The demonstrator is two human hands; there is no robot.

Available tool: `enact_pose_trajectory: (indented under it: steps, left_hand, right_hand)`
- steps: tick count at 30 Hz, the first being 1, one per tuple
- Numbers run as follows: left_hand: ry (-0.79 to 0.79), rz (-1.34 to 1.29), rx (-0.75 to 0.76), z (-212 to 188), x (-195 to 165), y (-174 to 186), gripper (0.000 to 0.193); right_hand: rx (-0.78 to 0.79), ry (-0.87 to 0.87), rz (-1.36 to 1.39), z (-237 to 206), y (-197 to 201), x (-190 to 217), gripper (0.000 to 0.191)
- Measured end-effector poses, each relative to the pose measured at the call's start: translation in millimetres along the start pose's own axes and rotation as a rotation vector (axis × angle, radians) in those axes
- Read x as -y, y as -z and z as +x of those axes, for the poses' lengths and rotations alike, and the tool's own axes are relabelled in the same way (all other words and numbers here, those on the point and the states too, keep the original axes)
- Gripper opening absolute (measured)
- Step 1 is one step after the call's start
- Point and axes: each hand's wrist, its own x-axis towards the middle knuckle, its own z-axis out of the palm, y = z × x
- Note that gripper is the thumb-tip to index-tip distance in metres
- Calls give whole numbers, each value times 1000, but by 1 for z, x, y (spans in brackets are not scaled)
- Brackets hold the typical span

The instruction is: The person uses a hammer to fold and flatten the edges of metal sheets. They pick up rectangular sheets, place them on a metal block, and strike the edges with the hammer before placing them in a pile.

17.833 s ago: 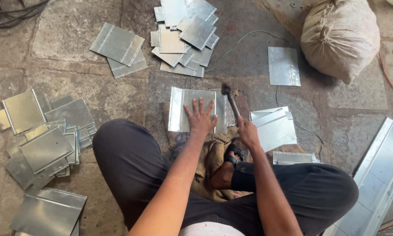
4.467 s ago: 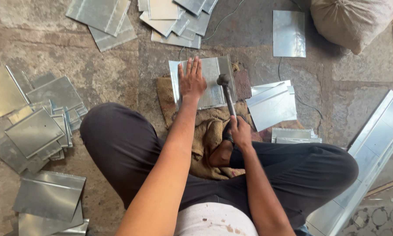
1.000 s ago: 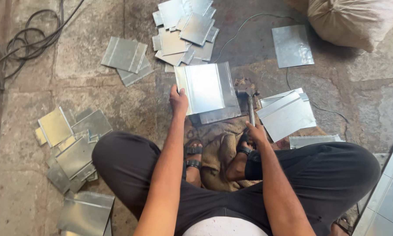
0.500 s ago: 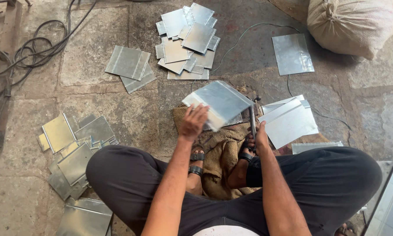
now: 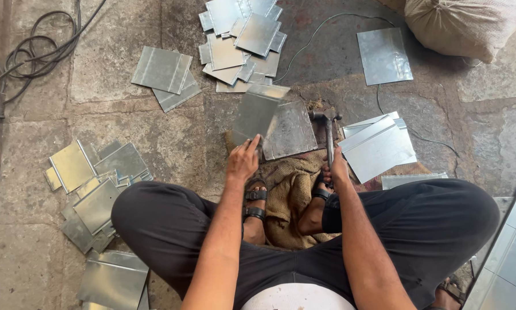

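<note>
While the person sits cross-legged on the stone floor, one left hand is closed on one metal sheet, lifted and tilted above a second flat sheet. One right hand is wrapped around one hammer. Beyond lie a pile of sheets and one sack.

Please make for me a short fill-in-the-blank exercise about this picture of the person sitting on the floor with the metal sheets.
1. The left hand lifts a metal sheet by its ____ corner.
2. The right hand grips the handle of a ____.
3. Under the person's feet lies a piece of brown ____.
4. At the top right corner of the picture rests a stuffed ____.

Missing words: lower; hammer; sackcloth (burlap); sack
</note>
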Motion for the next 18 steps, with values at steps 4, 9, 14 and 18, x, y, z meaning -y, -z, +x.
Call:
enact_pose_trajectory:
  steps: [4, 9, 14, 18]
  left_hand:
    - [49, -34, -66, 12, -20, 2, 50]
    - [78, -24, -65, 34, -34, -13, 48]
    - [45, 40, -101, 37, -32, -27, 20]
    - [-98, 255, -6, 23, -28, -27, 30]
  right_hand:
    - [4, 7, -8, -2, -1, 0, 66]
    - [15, 13, -10, -4, -1, 2, 64]
    - [124, -58, 104, -5, 0, 5, 55]
    - [277, -109, 253, -5, 0, 8, 54]
